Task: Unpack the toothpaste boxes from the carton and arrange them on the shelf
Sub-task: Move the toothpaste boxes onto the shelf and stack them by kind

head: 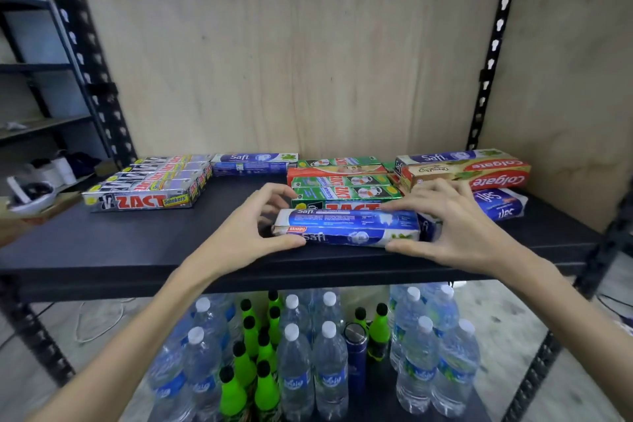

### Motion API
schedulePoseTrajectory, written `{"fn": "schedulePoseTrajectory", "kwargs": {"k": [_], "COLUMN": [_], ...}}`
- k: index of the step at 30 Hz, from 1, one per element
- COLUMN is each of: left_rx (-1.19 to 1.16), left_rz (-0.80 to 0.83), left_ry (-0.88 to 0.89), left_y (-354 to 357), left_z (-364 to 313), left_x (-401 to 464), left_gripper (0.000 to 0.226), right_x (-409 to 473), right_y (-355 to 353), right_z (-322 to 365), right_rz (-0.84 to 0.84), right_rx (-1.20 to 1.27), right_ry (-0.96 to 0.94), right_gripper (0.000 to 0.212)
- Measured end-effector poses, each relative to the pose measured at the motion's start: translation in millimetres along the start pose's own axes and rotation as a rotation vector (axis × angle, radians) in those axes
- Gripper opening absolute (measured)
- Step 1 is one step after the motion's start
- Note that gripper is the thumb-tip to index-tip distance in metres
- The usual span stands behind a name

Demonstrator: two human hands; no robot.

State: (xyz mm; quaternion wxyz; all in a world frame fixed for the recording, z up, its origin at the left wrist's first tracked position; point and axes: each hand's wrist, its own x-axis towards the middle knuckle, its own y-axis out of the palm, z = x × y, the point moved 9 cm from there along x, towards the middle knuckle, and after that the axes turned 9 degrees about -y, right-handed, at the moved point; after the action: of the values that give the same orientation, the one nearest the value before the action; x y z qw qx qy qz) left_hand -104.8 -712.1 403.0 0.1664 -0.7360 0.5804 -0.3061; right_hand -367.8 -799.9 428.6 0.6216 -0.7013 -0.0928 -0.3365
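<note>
Now we grip the blue Safi box (349, 228) at both ends, left hand (253, 226) and right hand (448, 223) fingers curled around it, on the shelf (137, 250) just before the green Zact stack (342, 188).

The dark flat metal shelf (137, 250) carries silver Zact boxes (147, 187) at left, green Zact boxes (342, 187) mid, red Colgate boxes (472, 171) right, a blue Safi box (349, 228) in front.
</note>
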Motion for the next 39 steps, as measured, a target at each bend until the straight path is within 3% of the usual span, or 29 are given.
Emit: {"fn": "schedulePoseTrajectory", "kwargs": {"k": [7, 12, 17, 20, 22, 25, 27, 29, 32, 36, 39], "left_rx": [-0.042, -0.058, -0.003, 0.117, 0.186, 0.117, 0.011, -0.013, 0.08, 0.219, 0.374], "left_rz": [-0.077, -0.139, -0.225, -0.278, -0.308, -0.312, -0.225, -0.104, -0.058, -0.083, -0.092], "left_ry": [-0.03, -0.101, -0.248, -0.306, -0.317, -0.262, -0.199, -0.154, -0.089, -0.024, 0.003], "left_y": [-17, -47, -83, -106, -116, -122, -119, -113, -111, -119, -126], "left_z": [11, 28, 48, 62, 66, 64, 66, 70, 73, 67, 69], "left_x": [-2, -16, -28, -34, -38, -45, -48, -52, -55, -50, -48], "left_gripper": [0.046, 0.033, 0.034, 0.039, 0.045, 0.045, 0.041, 0.05, 0.059, 0.047, 0.044], "right_x": [3, 26, 49, 55, 60, 68, 71, 75, 80, 82, 83], "right_y": [-2, 14, 32, 44, 51, 59, 64, 70, 76, 78, 76], "right_z": [12, 33, 56, 71, 78, 83, 81, 79, 82, 83, 84], "right_rz": [-0.08, -0.045, -0.087, -0.09, -0.1, -0.102, -0.073, -0.047, -0.007, 0.05, 0.01], "right_rx": [0.054, 0.117, 0.37, 0.363, 0.313, 0.247, 0.222, 0.188, 0.096, 0.036, 0.093], "right_ry": [0.037, 0.037, 0.051, -0.008, -0.039, -0.027, 0.019, 0.053, 0.045, 0.029, 0.038], "right_gripper": [0.049, 0.039, 0.043, 0.052, 0.046, 0.039, 0.043, 0.045, 0.044, 0.079, 0.075]}}
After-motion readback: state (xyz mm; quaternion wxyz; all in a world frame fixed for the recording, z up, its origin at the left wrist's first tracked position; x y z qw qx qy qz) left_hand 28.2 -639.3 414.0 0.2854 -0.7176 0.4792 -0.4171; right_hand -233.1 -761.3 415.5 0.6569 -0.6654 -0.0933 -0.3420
